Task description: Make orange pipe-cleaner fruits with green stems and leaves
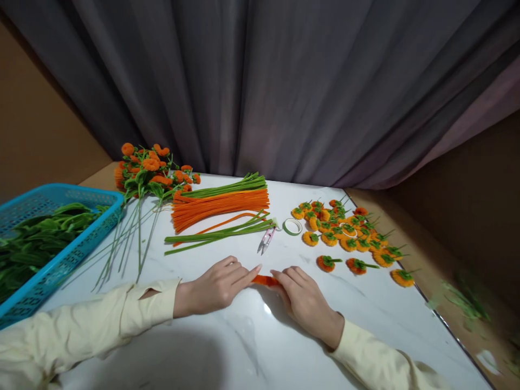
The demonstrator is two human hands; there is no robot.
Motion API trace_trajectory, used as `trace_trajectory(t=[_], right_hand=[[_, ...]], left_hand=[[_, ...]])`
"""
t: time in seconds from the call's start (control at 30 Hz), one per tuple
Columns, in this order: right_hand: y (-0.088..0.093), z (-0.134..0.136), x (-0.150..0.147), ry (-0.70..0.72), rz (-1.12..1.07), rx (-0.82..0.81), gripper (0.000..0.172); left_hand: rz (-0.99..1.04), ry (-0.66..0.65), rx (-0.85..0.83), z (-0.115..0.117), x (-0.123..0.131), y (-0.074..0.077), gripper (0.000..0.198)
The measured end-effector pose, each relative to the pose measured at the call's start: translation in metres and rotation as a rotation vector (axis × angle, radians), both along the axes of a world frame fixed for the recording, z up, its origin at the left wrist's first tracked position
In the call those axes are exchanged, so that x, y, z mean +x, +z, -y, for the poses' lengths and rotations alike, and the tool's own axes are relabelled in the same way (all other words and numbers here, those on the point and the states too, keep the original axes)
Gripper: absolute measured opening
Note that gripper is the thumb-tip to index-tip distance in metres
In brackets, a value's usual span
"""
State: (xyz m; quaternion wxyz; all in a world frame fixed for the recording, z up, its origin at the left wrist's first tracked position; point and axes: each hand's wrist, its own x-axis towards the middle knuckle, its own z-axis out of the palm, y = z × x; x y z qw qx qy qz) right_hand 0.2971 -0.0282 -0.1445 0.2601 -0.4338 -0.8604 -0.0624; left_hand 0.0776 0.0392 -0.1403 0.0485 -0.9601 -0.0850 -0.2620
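My left hand (217, 286) and my right hand (303, 298) rest on the white marble table (244, 336), fingers pinched on the two ends of a short orange pipe cleaner piece (265, 280) between them. Just beyond lie small scissors (266, 240) and a roll of green tape (292, 226). A bundle of orange pipe cleaners (219, 208) and green pipe cleaners (221, 232) sits behind my hands.
A blue basket (60, 260) of green leaves stands at the left. Finished orange flowers on green stems (148, 173) lie at the back left. Several small orange-and-green flower heads (345, 233) are scattered at the right. A grey curtain hangs behind.
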Motion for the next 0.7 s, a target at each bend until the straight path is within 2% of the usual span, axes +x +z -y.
trace_trajectory(t=[0.2,0.33,0.53,0.7], right_hand=[[0.002,0.0,-0.005,0.035,-0.037,0.034,0.023],[0.002,0.0,-0.007,0.016,-0.016,0.037,0.026],[0.003,0.0,-0.01,0.013,0.032,0.103,0.026],[0.006,0.0,-0.013,0.043,0.015,0.129,0.029]], left_hand=[[-0.134,0.025,0.207,0.002,0.004,0.007,0.037],[-0.208,0.069,0.276,0.006,0.01,0.011,0.038],[-0.21,0.067,0.267,0.011,0.019,0.013,0.039],[-0.187,0.065,0.149,0.014,0.024,0.013,0.048]])
